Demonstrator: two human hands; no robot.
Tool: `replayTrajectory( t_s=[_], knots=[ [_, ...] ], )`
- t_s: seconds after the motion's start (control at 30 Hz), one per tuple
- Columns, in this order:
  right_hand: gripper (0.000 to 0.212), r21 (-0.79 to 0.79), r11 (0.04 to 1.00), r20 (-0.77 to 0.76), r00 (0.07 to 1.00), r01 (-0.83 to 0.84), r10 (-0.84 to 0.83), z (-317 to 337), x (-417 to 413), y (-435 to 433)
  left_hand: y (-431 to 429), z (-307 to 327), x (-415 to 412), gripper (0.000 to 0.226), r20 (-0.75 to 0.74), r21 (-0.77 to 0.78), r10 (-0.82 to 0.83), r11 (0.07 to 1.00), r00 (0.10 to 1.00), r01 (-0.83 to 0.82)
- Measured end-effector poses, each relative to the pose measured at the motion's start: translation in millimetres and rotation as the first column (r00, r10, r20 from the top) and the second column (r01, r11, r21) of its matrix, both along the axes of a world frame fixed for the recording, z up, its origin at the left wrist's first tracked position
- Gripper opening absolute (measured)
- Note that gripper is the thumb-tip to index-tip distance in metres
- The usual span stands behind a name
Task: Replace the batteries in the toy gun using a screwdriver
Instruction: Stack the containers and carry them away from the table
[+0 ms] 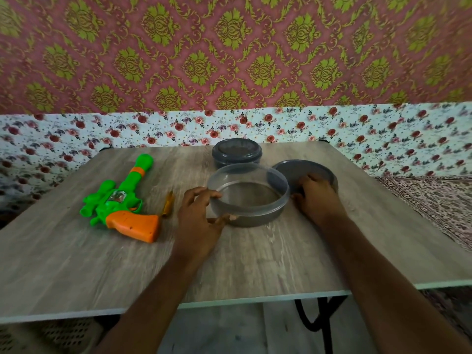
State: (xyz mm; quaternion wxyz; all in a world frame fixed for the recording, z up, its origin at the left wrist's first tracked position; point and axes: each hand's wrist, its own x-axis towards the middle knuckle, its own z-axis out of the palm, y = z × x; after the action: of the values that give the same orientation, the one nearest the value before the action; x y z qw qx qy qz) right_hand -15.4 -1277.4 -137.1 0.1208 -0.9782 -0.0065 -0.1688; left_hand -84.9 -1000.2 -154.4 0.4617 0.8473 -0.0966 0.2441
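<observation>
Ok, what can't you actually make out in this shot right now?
- Head view: the yellow tool beside the toy gun is blurred; its tip cannot be read.
- The closed grey container at the back hides its contents.
- The left hand covers part of the clear container; the small things inside are too small to identify.
- The right hand covers part of the grey lid.

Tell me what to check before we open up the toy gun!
1. Toy gun lying flat on the table: ok.
2. Screwdriver beside the gun, within reach: ok.
3. Left hand free: not ok, it grips the clear container.
4. Right hand free: not ok, it rests on the grey lid.
5. New batteries ready: cannot tell.
6. Closed container out of the way: ok.
</observation>
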Motion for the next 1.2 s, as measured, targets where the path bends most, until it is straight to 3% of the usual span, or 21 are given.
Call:
replayTrajectory(
  t_s=[0.23, 0.43, 0.57, 0.73, 1.2],
  knots=[
    [0.035, -0.098, 0.995, -0.151, 0.988, 0.019, -0.034, 21, 0, 10, 1, 2, 0, 0.05, 0.029, -0.005, 0.019, 1.0, 0.999, -0.019],
    [0.043, -0.296, 0.954, -0.116, 0.989, 0.051, -0.088, 40, -9, 19, 1, 1, 1, 0.048, 0.032, -0.009, 0.011, 1.0, 0.999, -0.011],
    [0.038, -0.23, 0.971, -0.074, 0.994, 0.061, -0.08, 30, -13, 21, 3, -1, 4, 0.047, 0.025, -0.007, 0.017, 1.0, 1.0, -0.017],
    [0.042, -0.125, 0.991, -0.128, 0.99, 0.047, -0.063, 27, -11, 18, 2, -3, 5, 0.046, 0.031, -0.009, 0.015, 1.0, 0.999, -0.014],
    [0.037, -0.183, 0.982, -0.038, 0.998, 0.039, -0.047, 24, -2, 24, 4, -2, 4, 0.05, 0.033, -0.021, 0.063, 0.998, 0.997, -0.063]
  ],
)
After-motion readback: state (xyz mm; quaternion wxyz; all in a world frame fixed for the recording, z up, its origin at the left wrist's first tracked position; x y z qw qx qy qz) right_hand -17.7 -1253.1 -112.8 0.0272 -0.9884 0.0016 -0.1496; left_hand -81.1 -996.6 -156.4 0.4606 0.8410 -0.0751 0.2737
